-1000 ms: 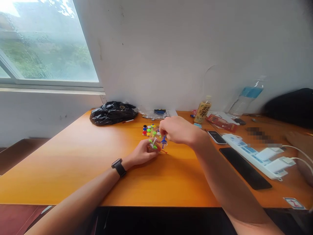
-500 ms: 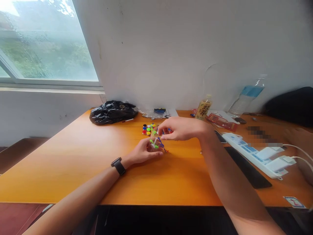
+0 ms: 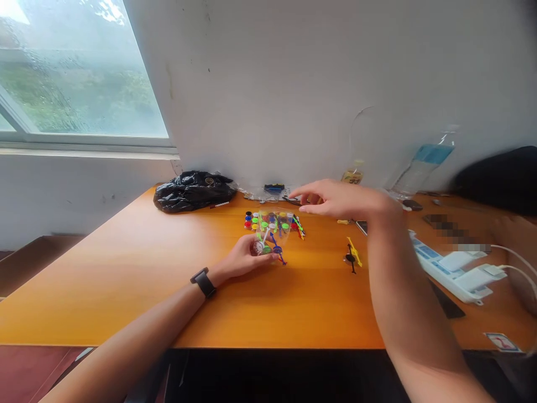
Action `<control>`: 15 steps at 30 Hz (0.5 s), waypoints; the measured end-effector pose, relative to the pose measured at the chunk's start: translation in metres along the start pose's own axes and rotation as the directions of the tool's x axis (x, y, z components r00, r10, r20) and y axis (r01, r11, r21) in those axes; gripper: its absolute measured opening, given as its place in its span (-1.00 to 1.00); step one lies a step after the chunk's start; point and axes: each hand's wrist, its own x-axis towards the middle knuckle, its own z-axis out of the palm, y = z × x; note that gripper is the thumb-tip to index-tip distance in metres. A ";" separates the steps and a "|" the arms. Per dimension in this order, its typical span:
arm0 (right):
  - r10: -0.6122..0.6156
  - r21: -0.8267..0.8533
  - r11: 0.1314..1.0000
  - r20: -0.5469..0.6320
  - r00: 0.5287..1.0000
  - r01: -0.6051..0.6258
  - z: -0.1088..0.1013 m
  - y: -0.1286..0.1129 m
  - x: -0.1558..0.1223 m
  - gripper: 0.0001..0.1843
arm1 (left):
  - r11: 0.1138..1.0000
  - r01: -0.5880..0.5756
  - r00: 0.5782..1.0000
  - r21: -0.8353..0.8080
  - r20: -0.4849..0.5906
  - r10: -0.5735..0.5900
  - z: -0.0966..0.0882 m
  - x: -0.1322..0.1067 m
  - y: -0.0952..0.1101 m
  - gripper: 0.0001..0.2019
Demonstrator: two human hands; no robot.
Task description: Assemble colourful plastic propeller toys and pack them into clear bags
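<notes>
- Clear container (image 3: 280, 234): near the middle of the counter (image 3: 126, 280). A white piece (image 3: 265, 237) and a blue piece (image 3: 277, 249) show at its lower part; cannot tell which coloured pieces lie inside and which show through the wall.
- Left hand (image 3: 247, 254): curled around the container's lower left side, thumb on the near side.
- Right hand (image 3: 316, 200): raised to the far right of the container, fingers parted and bent; nothing seen between them.
- Handling, my judgement: steady the container low with a light grip, since the wall looks thin; bring the right hand in from above, clear of the rim, and pinch 1 piece at a time, as the arms could snag.
- Around: small coloured pots (image 3: 251, 221) just far-left; coloured sticks (image 3: 298, 228) just right; a black piece (image 3: 349, 258) beside a yellow piece (image 3: 354, 252), farther right.
- Far left: black bag (image 3: 195, 193).
- In the way: right forearm (image 3: 390, 268) partly hides the power strip (image 3: 444, 263); right wrist covers most of the tan-labelled bottle (image 3: 352, 177).
</notes>
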 end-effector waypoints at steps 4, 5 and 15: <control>0.137 0.016 0.990 0.137 0.981 -0.141 -0.011 0.047 0.002 -0.68 | 0.999 -0.009 1.000 0.042 -0.018 0.010 -0.002 0.000 -0.002 -0.58; 0.191 0.019 0.980 0.189 0.963 -0.198 -0.011 0.063 0.003 -0.68 | 0.999 -0.011 0.999 0.050 -0.030 0.013 -0.003 0.001 -0.003 -0.58; 0.496 0.096 0.689 0.661 0.563 -0.719 0.044 0.196 0.001 -0.28 | 0.998 -0.015 0.997 0.053 -0.072 0.019 -0.003 0.003 -0.009 -0.55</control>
